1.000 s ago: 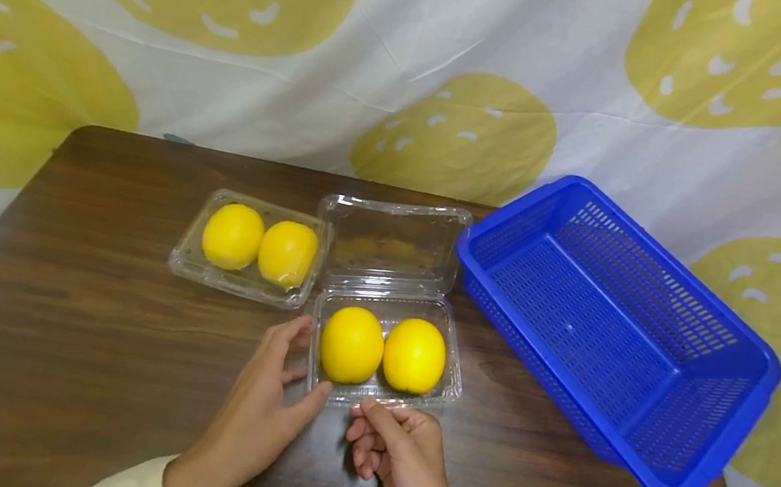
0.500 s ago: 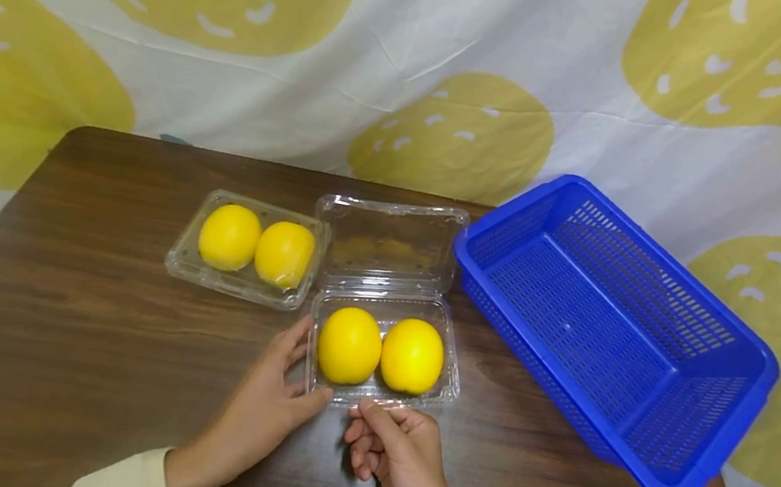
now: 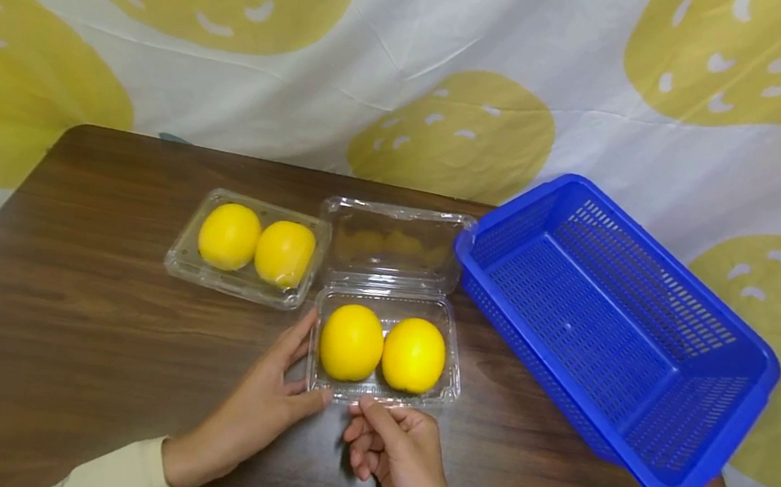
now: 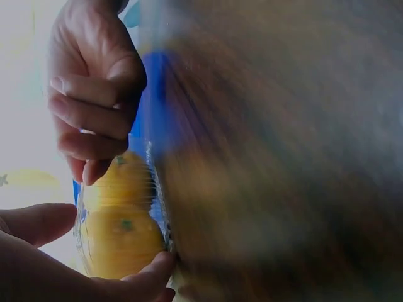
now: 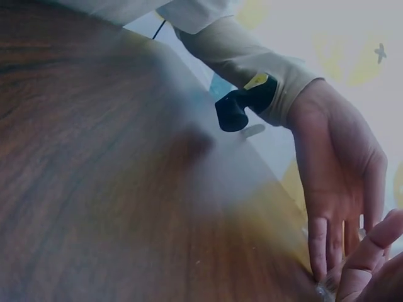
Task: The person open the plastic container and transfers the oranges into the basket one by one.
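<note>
An open clear plastic clamshell box (image 3: 447, 391) lies in the middle of the head view, holding a yellow orange (image 3: 351, 343) on the left and another orange (image 3: 414, 355) on the right. Its transparent lid (image 3: 399, 236) is tipped back behind it. My left hand (image 3: 259, 399) rests at the box's left front corner, thumb by the front edge and fairly straight fingers along the side. At the front rim my right hand (image 3: 406, 459) pinches the plastic between thumb and forefinger, other fingers curled. In the left wrist view, the oranges (image 4: 123, 242) show through the box wall.
A closed clear box (image 3: 237, 285) with two oranges inside stands behind and left of the open one. To the right is a blue perforated basket (image 3: 571, 333), its left corner close beside the lid. A fruit-patterned cloth (image 3: 291, 99) hangs behind the brown table (image 3: 94, 303).
My left fingers have slid slightly farther up the box's left side, and the thumb has come to the front corner. The raised lid has shifted a little to the right. The right hand keeps its pinch.
</note>
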{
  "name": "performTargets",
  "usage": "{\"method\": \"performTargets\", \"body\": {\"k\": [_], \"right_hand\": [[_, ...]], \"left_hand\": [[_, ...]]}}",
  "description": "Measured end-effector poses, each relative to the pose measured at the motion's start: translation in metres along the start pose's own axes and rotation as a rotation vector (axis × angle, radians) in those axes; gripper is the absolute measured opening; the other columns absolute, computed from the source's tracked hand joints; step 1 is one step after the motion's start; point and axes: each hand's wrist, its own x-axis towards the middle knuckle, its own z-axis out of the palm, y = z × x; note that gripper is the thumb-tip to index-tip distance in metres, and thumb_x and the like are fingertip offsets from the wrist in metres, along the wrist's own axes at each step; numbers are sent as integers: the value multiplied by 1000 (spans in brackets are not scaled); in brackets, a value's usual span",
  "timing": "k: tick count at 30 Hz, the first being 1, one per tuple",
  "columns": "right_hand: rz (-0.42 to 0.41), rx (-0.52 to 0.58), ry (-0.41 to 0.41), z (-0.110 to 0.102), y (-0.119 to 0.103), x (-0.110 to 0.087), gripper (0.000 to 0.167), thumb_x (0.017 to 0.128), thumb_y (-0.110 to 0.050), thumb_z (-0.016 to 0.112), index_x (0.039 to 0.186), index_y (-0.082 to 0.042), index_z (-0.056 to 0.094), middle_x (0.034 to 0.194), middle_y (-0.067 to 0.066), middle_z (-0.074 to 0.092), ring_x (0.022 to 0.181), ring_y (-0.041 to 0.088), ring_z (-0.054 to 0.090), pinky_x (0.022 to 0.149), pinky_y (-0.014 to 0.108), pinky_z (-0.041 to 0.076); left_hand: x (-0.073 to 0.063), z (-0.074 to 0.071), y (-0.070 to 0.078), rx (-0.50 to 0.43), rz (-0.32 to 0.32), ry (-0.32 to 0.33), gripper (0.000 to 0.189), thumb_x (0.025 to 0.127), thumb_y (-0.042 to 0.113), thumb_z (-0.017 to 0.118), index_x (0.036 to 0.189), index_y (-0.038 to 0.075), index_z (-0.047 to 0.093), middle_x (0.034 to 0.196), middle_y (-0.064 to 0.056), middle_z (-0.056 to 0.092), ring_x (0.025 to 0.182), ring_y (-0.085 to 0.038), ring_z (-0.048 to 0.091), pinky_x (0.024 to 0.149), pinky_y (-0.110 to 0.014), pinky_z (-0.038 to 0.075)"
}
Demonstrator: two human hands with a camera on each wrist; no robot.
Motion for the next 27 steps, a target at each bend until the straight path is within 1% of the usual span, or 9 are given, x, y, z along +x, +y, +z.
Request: {"method": "performTargets", "body": {"k": [7,10,16,19,22,27], "right_hand": [[88,-27,-56,-2,-11,-6,38,111,-27,66,115,10,75,82,6,76,57,8,62,48,16,50],[99,-37,-66,-3,-13,-7,38,111,-27,66,114,10,74,83,6,77,57,7,62,48,15,50],[96,-46,-91,-5,-13,-8,33,112,-24,64,108,7,75,82,6,77,56,8,61,47,16,50],[57,-74,-127,-6,-15,-10,33,112,-22,63,109,8,74,84,7,78,56,8,61,47,17,49],[-12,-116,-153,-7,-22,-12,33,112,-19,62,114,12,71,86,7,78,58,9,63,48,17,50],[-141,-161,-125,-9,-38,-13,32,111,-15,64,120,16,68,90,10,78,60,12,65,48,19,52]], "left_hand": [[0,-2,-1,20,-15,-6,100,97,-2,78,177,11,20,183,-14,18,164,-40,29,124,-57,44],[0,-2,-1,20,-14,-2,99,97,-1,78,177,12,20,183,-14,18,164,-39,30,124,-57,44],[-1,-2,-2,21,-5,0,100,97,-1,79,177,11,21,183,-15,18,164,-40,31,123,-57,46],[-1,-2,-2,23,-5,1,100,97,-1,79,177,12,21,183,-15,18,164,-40,31,123,-57,46],[-1,-3,-3,22,-7,-1,100,97,-1,79,177,12,21,183,-14,18,164,-40,31,123,-57,45],[0,-2,-4,13,-13,-10,100,97,-1,78,178,14,20,183,-13,16,164,-39,31,124,-56,45]]}}
